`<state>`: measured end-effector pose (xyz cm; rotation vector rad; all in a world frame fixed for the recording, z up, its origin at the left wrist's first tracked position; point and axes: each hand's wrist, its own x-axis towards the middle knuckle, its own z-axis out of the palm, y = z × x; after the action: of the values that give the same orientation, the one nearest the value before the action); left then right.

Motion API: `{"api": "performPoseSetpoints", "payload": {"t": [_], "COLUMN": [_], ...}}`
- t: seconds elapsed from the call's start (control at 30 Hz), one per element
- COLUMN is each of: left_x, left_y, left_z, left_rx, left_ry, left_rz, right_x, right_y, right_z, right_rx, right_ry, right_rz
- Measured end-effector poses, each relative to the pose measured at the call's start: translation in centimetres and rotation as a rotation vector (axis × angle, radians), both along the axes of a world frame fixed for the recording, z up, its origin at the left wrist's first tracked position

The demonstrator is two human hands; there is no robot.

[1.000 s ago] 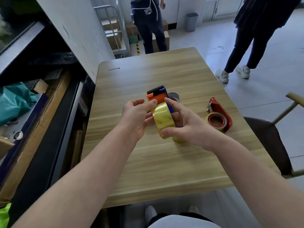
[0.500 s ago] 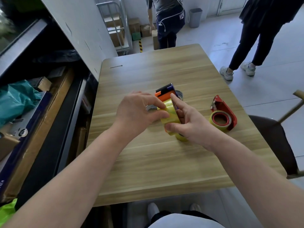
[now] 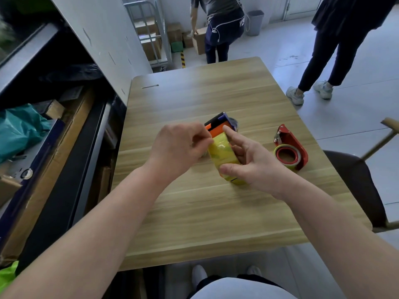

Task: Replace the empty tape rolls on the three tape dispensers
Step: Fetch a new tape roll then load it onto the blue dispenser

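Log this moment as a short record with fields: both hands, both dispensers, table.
left hand: pinches the top edge of the yellow tape roll
right hand: grips the same roll, index finger on the orange dispenser
orange dispenser: at the roll's far end; seating hidden
red dispenser: on the table, right of the hands, untouched, holds a red-cored roll
table: wooden
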<state>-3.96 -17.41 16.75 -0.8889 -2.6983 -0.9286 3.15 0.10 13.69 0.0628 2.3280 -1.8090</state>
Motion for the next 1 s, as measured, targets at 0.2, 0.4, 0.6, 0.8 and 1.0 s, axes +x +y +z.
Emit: {"api": "performPoseSetpoints", "payload": {"t": [0.2,0.4,0.6,0.8,1.0], "left_x": [0.1,0.0,0.7,0.6,1.0], "left_y": [-0.5,-0.4,0.6,0.3,0.5], "left_z": [0.4,0.3,0.1,0.4,0.0], "left_rx": [0.116,-0.056,-0.146,0.087,0.05], "left_ry": [-0.194,0.358,0.227,-0.278,-0.047], "left_rz": [-0.046,-0.186,0.048,0.012,-0.047], "right_x": [-0.1,-0.4,-0.4,-0.1,0.4], "right_y": [-0.2,-0.2,-0.5,-0.6,-0.5], "right_z": [0.3,0.6,0.2,0.2,0.1], "right_rx": [-0.028,-0.015,-0.038,-0.116,-0.164], "right_ry": [0.009,0.029,0.041,0.039,0.073], "right_rz": [0.028,0.046,0.028,0.028,0.057]}}
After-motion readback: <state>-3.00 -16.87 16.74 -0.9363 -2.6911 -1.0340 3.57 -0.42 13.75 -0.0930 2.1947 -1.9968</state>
